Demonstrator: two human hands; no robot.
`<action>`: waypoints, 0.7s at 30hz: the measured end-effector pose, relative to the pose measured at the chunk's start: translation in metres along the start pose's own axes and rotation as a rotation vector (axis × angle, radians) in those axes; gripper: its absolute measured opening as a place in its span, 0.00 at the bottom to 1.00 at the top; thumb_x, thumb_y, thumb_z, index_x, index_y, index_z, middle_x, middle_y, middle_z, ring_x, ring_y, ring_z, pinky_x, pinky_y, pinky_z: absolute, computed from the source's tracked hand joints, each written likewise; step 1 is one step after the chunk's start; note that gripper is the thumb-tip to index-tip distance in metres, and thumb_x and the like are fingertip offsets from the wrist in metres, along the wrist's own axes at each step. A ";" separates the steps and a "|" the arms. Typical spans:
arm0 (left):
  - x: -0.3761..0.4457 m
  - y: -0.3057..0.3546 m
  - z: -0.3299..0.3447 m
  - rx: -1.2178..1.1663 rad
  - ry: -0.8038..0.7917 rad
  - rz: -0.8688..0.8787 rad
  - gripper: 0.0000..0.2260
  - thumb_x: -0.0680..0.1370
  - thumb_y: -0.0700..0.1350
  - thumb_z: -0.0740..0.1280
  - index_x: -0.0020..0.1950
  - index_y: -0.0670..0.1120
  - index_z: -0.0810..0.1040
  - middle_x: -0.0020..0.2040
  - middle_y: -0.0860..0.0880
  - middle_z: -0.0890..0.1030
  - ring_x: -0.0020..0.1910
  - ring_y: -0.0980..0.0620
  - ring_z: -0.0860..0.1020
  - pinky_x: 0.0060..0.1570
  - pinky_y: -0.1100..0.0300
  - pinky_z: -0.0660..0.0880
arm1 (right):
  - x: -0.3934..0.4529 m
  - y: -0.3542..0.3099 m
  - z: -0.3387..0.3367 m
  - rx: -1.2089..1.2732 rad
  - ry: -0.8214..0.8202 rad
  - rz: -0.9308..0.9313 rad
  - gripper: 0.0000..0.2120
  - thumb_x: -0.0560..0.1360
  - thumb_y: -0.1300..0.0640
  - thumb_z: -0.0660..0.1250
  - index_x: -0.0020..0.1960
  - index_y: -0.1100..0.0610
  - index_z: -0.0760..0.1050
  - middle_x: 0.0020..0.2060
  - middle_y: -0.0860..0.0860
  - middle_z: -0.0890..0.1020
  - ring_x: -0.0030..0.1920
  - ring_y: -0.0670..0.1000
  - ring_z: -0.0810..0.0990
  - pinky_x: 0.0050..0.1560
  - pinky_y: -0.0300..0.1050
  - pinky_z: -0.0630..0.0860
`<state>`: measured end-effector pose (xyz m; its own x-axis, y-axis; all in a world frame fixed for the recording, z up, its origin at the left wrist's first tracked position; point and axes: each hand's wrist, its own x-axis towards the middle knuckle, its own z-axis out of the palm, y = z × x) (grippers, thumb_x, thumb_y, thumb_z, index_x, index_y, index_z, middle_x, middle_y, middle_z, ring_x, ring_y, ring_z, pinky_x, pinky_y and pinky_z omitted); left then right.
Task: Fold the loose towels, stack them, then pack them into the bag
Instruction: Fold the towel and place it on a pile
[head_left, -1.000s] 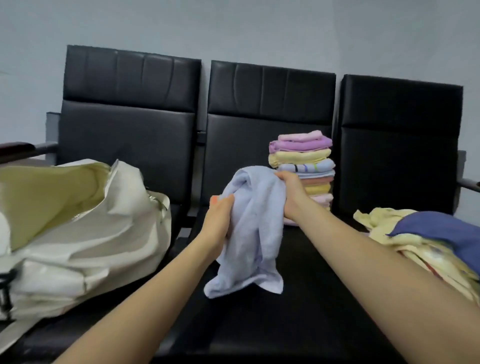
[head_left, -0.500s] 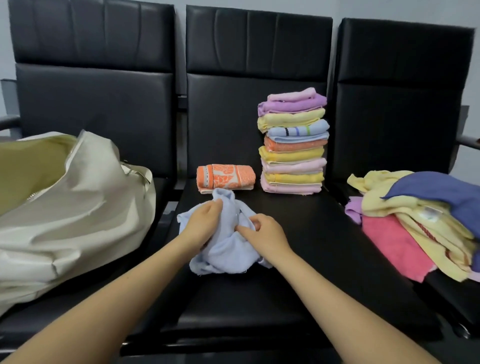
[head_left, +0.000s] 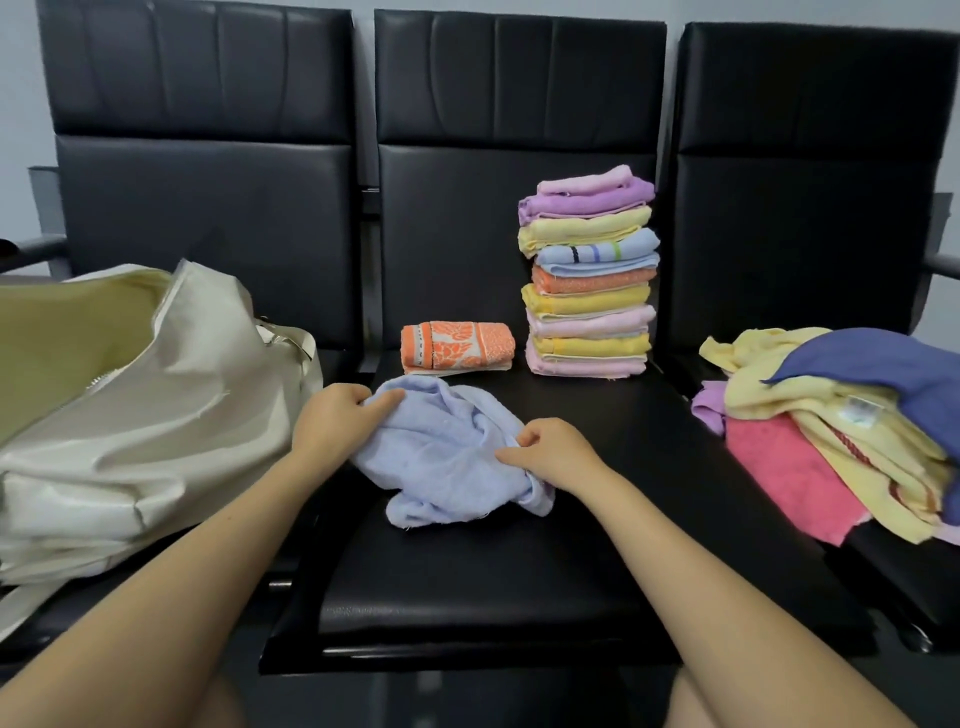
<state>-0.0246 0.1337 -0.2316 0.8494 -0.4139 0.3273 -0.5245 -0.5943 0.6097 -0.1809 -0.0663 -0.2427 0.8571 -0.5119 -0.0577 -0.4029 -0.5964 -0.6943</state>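
Item in hand: blue towel (head_left: 447, 457), crumpled on the middle seat (head_left: 493, 587), lying between your hands with no clear long axis, its bulk running left-rear to right-front. Your left hand (head_left: 335, 423) pinches its far left edge and your right hand (head_left: 553, 457) grips a bunched fold at its near right, so both are equally close; spreading it flat looks like the step in hand. Also held: folded orange towel (head_left: 457, 346) and stack (head_left: 589, 275) just behind, loose pile (head_left: 841, 431) right, open bag (head_left: 130, 410) left.
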 end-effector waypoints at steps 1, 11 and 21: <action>0.000 0.000 -0.002 -0.064 -0.048 0.015 0.24 0.75 0.61 0.65 0.30 0.43 0.67 0.26 0.50 0.68 0.28 0.53 0.67 0.30 0.58 0.64 | -0.002 0.002 -0.003 0.052 -0.044 -0.004 0.24 0.70 0.50 0.73 0.30 0.51 0.59 0.30 0.50 0.63 0.34 0.51 0.63 0.36 0.45 0.60; -0.017 0.026 -0.008 -0.294 -0.355 0.074 0.25 0.66 0.62 0.66 0.34 0.39 0.72 0.30 0.47 0.70 0.30 0.54 0.67 0.29 0.63 0.64 | -0.027 0.005 -0.017 0.389 -0.139 -0.001 0.16 0.79 0.48 0.64 0.35 0.55 0.73 0.34 0.49 0.77 0.38 0.48 0.74 0.41 0.42 0.69; -0.003 0.025 -0.033 -1.264 -0.115 -0.366 0.25 0.78 0.59 0.65 0.63 0.39 0.77 0.56 0.43 0.83 0.57 0.47 0.81 0.54 0.53 0.76 | -0.033 0.018 -0.085 1.690 0.162 0.172 0.11 0.84 0.60 0.51 0.48 0.56 0.71 0.39 0.47 0.82 0.38 0.42 0.80 0.51 0.37 0.78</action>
<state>-0.0383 0.1428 -0.1938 0.8871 -0.4610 -0.0244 0.2015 0.3390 0.9190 -0.2438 -0.1128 -0.1919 0.7613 -0.6122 -0.2136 0.3749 0.6844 -0.6253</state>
